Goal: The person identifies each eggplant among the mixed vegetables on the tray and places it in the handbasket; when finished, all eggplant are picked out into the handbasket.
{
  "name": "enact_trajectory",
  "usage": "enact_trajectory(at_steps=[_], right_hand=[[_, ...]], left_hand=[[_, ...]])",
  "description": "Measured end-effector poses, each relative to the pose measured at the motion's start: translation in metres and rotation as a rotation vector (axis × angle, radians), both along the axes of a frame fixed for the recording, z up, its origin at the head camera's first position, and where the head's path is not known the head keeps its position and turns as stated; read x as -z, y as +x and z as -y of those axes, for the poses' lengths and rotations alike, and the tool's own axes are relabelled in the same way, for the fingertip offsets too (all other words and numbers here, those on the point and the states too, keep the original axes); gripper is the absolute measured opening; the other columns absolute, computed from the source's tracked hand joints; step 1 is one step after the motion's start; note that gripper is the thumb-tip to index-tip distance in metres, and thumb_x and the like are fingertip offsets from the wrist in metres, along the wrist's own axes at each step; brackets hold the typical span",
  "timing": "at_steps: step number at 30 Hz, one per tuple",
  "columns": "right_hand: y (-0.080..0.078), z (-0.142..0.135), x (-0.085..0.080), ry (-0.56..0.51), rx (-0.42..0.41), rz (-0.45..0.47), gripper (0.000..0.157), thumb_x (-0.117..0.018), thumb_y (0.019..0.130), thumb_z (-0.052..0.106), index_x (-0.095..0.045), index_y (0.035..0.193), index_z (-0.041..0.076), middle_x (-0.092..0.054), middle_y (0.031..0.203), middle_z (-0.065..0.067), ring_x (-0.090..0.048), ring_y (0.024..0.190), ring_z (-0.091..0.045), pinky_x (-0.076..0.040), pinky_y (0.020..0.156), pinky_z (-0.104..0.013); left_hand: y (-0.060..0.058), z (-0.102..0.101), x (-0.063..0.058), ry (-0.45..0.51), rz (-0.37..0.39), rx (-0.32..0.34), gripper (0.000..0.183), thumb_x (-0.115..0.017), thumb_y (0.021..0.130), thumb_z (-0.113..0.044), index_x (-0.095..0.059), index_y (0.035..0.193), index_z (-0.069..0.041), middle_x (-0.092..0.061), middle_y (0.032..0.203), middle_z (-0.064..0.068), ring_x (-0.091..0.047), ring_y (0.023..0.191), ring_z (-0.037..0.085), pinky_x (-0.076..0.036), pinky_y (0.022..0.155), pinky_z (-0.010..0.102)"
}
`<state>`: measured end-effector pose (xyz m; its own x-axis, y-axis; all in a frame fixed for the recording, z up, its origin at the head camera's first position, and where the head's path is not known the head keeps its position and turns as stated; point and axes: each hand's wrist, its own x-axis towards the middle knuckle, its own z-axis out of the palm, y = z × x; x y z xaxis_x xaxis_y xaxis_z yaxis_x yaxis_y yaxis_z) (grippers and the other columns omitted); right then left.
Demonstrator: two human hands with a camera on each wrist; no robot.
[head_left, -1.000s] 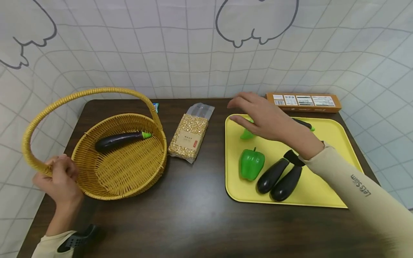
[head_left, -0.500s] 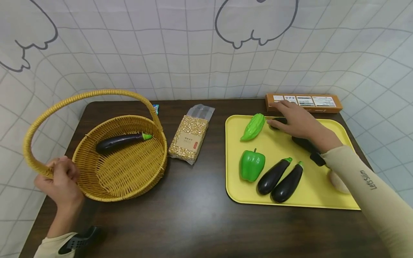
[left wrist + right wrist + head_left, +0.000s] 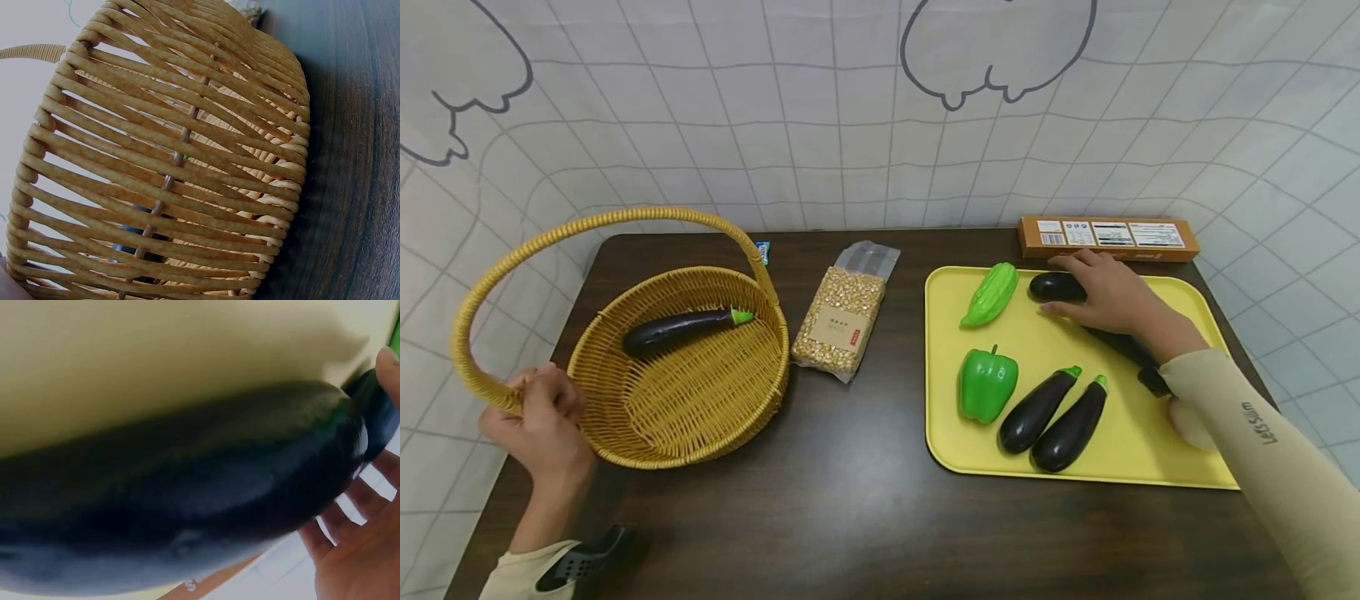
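Left hand (image 3: 538,425) grips basket handle (image 3: 625,214), left of tray (image 3: 1138,442). Right hand (image 3: 1116,293) over eggplant (image 3: 1054,287) at tray's far side, thumb and fingers wide apart; contact unclear.

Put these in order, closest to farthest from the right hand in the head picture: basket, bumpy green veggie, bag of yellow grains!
1. Bumpy green veggie: on the yellow tray, left of the right hand.
2. Bag of yellow grains: on the table, left of the tray.
3. Basket: farthest left, held by the left hand.
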<state>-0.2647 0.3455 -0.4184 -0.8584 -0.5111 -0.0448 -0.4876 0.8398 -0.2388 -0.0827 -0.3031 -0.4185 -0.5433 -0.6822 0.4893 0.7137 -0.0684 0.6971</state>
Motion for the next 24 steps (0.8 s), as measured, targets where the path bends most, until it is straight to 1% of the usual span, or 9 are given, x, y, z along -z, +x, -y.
enact_trajectory(at_steps=[3,6,12,15,24], right_hand=[[-0.0004,0.0016,0.0039,-0.016,-0.023,-0.038,0.075,-0.082,0.093,0.045,-0.053,0.149,0.003,-0.052,0.14,-0.027,-0.044,0.131,-0.056,-0.032,0.107,-0.072],[-0.0012,0.0032,0.0063,-0.028,-0.042,-0.058,0.072,-0.084,0.093,0.042,-0.055,0.146,0.003,-0.053,0.135,-0.026,-0.045,0.127,-0.054,-0.033,0.105,-0.072],[0.0001,0.007,0.0066,-0.048,-0.038,-0.059,0.066,-0.084,0.093,0.036,-0.058,0.143,0.003,-0.052,0.129,-0.024,-0.049,0.117,-0.048,-0.043,0.094,-0.068],[-0.0007,0.0076,0.0074,-0.051,-0.037,-0.059,0.063,-0.084,0.094,0.035,-0.058,0.142,0.003,-0.052,0.129,-0.024,-0.049,0.116,-0.046,-0.044,0.091,-0.067],[-0.0008,0.0083,0.0045,-0.079,-0.084,-0.106,0.051,-0.085,0.093,0.021,-0.065,0.136,0.003,-0.055,0.124,-0.024,-0.052,0.111,-0.046,-0.044,0.092,-0.064]], left_hand=[[0.0002,-0.0007,0.0,0.001,-0.001,-0.002,0.047,-0.053,0.094,0.016,-0.022,0.058,0.008,-0.027,0.049,0.004,-0.019,0.04,0.008,-0.013,0.041,0.021],[0.0003,-0.0014,0.0006,0.001,0.001,-0.005,0.048,-0.054,0.094,0.015,-0.023,0.058,0.009,-0.028,0.048,0.004,-0.02,0.039,0.008,-0.014,0.041,0.021],[-0.0002,-0.0009,0.0015,-0.002,-0.01,0.002,0.049,-0.055,0.095,0.015,-0.022,0.058,0.009,-0.028,0.048,0.005,-0.021,0.039,0.008,-0.015,0.04,0.021],[-0.0001,-0.0006,0.0012,-0.002,-0.013,0.005,0.049,-0.054,0.095,0.015,-0.022,0.059,0.009,-0.028,0.049,0.005,-0.021,0.039,0.008,-0.015,0.04,0.021],[0.0002,0.0008,0.0012,-0.007,-0.007,-0.005,0.046,-0.053,0.094,0.015,-0.023,0.059,0.01,-0.029,0.049,0.005,-0.021,0.039,0.008,-0.015,0.04,0.021]])
